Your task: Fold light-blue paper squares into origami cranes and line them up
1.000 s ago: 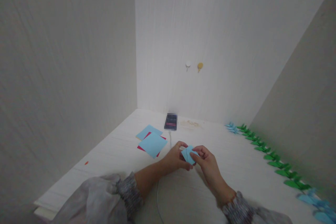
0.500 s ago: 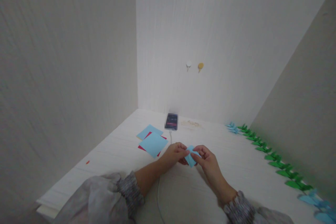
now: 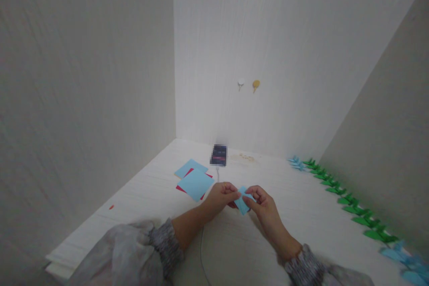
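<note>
Holding one small folded light-blue paper piece [image 3: 242, 200] between both our hands, we log it just above the white table [image 3: 301, 214], near the middle of its near half; our left hand [image 3: 219, 196] pinches its left side with closed fingertips, and our right hand [image 3: 263, 203] pinches its right side the same way. Its long axis runs tilted, upper end leaning toward the far wall, lower point toward us. Left of our hands, toward the table's left edge, we count two light-blue square sheets [image 3: 195, 183] lying over at least one red sheet [image 3: 182, 189]. One dark device [image 3: 219, 155], its face blurred and unreadable, stands near the far edge, with one pale cable [image 3: 201, 250] running toward us. Along the right edge runs a row of folded green paper figures [image 3: 348, 209], too small to count, with blue folded figures [image 3: 407, 261] at both ends. Two small hooks [image 3: 248, 84] sit on the far wall. No writing is legible.
</note>
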`<state>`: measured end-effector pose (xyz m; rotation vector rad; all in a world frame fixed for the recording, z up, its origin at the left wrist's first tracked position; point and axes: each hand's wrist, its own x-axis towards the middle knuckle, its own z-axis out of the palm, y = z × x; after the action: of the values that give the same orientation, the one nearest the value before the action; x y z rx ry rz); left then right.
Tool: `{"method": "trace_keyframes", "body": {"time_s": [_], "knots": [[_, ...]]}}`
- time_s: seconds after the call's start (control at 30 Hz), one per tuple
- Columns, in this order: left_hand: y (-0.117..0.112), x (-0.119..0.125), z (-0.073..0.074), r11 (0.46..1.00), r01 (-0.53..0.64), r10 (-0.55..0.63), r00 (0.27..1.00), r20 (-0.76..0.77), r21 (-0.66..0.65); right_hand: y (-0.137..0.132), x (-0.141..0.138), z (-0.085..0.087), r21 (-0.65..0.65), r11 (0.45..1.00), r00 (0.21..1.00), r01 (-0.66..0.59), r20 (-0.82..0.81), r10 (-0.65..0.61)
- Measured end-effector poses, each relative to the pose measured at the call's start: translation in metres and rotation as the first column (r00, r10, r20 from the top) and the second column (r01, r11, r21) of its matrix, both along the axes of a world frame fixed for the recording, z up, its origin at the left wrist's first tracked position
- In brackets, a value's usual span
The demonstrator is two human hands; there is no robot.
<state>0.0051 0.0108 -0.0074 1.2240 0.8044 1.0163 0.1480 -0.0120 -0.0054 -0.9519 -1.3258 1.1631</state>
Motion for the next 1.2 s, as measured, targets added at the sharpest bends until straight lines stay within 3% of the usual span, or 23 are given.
{"method": "trace_keyframes", "body": {"time_s": [0.47, 0.77, 1.07, 1.2], "knots": [[0.002, 0.001, 0.0, 1.0, -0.019, 0.02, 0.999, 0.027, -0.013, 0.001, -0.002, 0.0, -0.014, 0.999, 0.994, -0.043, -0.103, 0.041], [0.004, 0.001, -0.007, 1.0, 0.016, -0.017, 0.995, 0.1, 0.004, -0.002, 0.0, 0.004, -0.031, 0.998, 0.998, -0.056, -0.033, 0.055], [-0.004, -0.002, 0.009, 0.995, 0.097, -0.085, 0.958, 0.274, -0.031, -0.006, 0.002, 0.005, -0.072, 0.987, 0.967, -0.143, -0.225, 0.123], [-0.005, -0.003, 0.011, 0.991, 0.131, -0.114, 0.946, 0.302, -0.034, -0.008, 0.001, 0.006, -0.063, 0.988, 0.966, -0.143, -0.225, 0.126]]}}
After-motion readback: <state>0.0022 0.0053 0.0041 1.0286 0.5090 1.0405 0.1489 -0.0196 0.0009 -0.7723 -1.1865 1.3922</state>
